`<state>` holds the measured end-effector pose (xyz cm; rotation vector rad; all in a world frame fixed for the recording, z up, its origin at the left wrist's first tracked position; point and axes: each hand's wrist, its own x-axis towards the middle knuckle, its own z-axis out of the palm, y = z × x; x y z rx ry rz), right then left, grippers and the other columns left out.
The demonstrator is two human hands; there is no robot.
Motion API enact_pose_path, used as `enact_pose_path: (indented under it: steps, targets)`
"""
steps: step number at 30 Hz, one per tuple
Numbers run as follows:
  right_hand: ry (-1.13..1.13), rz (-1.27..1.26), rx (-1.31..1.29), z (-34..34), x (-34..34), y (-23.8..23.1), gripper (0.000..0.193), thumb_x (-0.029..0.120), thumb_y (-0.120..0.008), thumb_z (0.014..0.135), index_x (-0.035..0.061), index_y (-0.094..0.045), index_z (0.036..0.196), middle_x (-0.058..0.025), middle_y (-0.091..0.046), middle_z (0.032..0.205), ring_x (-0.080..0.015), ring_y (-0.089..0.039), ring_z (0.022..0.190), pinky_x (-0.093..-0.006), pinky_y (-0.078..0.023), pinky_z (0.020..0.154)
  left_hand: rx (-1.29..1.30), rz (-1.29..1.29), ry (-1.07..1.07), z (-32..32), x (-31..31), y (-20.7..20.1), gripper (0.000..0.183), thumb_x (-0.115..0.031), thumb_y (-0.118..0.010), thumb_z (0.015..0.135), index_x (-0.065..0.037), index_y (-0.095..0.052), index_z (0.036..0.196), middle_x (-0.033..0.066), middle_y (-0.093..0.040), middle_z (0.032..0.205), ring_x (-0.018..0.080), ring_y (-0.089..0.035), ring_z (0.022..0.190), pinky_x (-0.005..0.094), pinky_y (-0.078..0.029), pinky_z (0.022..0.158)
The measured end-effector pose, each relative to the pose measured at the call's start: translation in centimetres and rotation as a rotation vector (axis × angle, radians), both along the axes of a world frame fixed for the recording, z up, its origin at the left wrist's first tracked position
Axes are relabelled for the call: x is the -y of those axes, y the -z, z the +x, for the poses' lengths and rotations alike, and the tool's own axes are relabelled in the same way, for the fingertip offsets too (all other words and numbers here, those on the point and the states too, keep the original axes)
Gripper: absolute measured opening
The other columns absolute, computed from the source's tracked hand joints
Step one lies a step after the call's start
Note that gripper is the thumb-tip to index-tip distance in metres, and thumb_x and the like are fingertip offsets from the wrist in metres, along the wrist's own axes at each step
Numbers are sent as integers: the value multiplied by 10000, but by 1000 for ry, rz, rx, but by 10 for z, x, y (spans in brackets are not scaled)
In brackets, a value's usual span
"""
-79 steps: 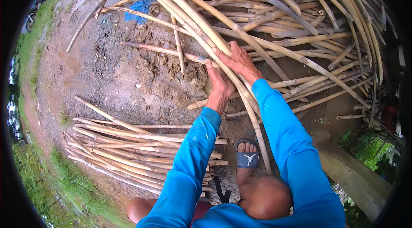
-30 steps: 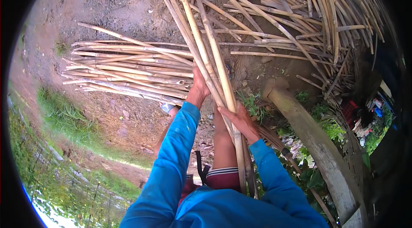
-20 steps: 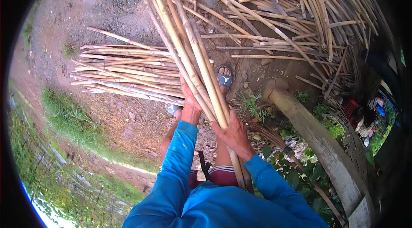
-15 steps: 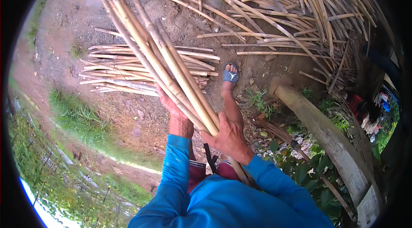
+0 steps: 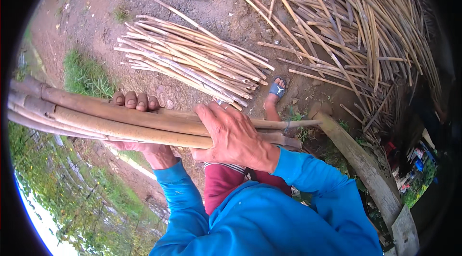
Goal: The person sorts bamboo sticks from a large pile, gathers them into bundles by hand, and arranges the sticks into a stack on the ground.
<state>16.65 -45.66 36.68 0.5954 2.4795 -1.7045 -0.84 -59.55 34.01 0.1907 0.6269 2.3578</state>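
Held bundle of smooth tan bamboo-like poles (image 5: 120,123) lies crosswise, left edge to centre of frame. Left hand (image 5: 156,154) cups it from below, fingertips (image 5: 130,99) curled over the far side, likely taking weight; right hand (image 5: 236,135) grips it from above at centre, presumably to stop splaying. Weathered grey-brown wooden beam (image 5: 361,159), lower right. Stack of slender tan poles (image 5: 192,58) on brown dirt (image 5: 110,20), upper centre-left, roughly parallel, probably for compactness. Tangled heap of tan-grey poles (image 5: 365,29), upper right, crossing loosely.
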Motion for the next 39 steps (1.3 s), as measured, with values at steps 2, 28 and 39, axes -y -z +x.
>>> enact_pose_path:
  steps: [2,28,39]
  targets:
    - [-17,65,-125,-22,23,6,784,356,-858,640,-28,-534,1242,-214,-602,1024,-405,-627,933,-497,-532,828,-78,-122,-41,-22,46,-18,571,-522,-737,847,-70,-527,1126,94,-603,970,253,-619,910,473,-496,895]
    - [-1011,-283,-567,-195,394,91,999,617,-852,523,43,-560,1287,-130,-613,1143,-373,-641,1005,-484,-553,839,-333,-704,-971,32,433,-79,419,-475,-611,860,-84,-606,1011,102,-661,974,305,-607,946,512,-422,956]
    - [-937,-241,-494,-192,409,179,1035,537,-853,611,57,-460,1439,-173,-541,1407,-390,-524,1254,-482,-461,1060,-226,-1075,-956,28,435,21,573,-569,-602,934,-101,-607,1265,119,-627,1260,314,-576,1237,538,-456,1104]
